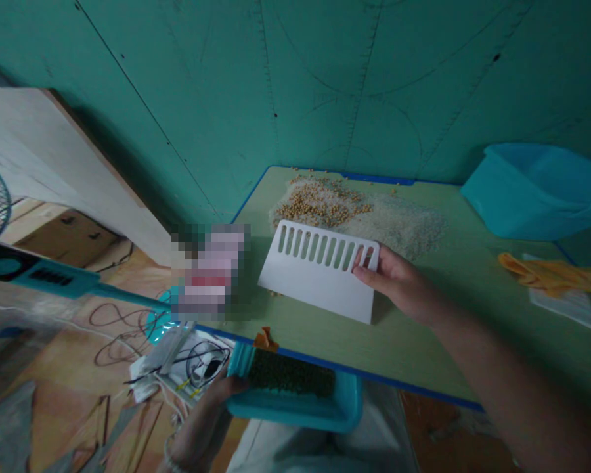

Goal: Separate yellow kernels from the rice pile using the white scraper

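Note:
My right hand [396, 279] is closed on the right end of a white slotted plastic board [320, 286], its thumb on the near face and fingers reaching the end slots. The board stands tilted over the table [414, 341], just in front of a pile of tan beans [320, 202] and white rice-like grains [404, 220]. Below the table's front edge, my left hand [224, 389] grips the left end of a teal plastic basin [295, 415]. Dark green, small grains [290, 376] lie inside it.
A larger blue-teal bin [536, 190] stands at the table's right, with an orange cloth [551, 274] nearby. An orange scrap [266, 339] lies at the front edge. A blurred pinkish object [211, 272] is at the left. A teal fan [69, 276] and cables are beyond.

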Tool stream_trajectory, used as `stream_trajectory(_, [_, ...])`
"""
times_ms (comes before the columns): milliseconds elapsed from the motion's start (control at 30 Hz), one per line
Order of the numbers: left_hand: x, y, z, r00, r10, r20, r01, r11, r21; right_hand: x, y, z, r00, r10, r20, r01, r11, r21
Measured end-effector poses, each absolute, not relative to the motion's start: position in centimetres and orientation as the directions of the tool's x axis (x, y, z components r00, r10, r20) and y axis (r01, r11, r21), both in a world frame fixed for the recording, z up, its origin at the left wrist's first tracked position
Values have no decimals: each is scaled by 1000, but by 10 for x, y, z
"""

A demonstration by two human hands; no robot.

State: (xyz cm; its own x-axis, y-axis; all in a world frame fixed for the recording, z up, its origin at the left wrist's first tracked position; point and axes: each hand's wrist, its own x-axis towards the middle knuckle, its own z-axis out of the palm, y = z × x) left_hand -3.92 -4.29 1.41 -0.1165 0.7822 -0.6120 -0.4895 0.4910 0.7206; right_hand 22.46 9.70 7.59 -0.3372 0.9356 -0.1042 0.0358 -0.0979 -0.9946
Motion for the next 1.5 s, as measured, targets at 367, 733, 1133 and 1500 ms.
stream_trajectory(367, [-41, -44, 11, -95, 789, -607, -460, 506, 729, 225, 98, 73, -320, 942, -100, 50, -89, -995])
stream_trajectory(733, [-45, -44, 5, -90, 789, -607, -439, 516, 736, 224, 98, 74, -371, 920, -127, 55, -115, -992])
stream_trajectory(1133, [-42, -43, 10, -96, 785, -612, -452, 513, 730, 225, 97, 73, -423, 899, -114, 34, -110, -993])
stream_trajectory(1500, [-44, -43, 6, -89, 788, -609, -449, 514, 731, 224, 95, 74, -437, 889, -138, 23, -143, -990])
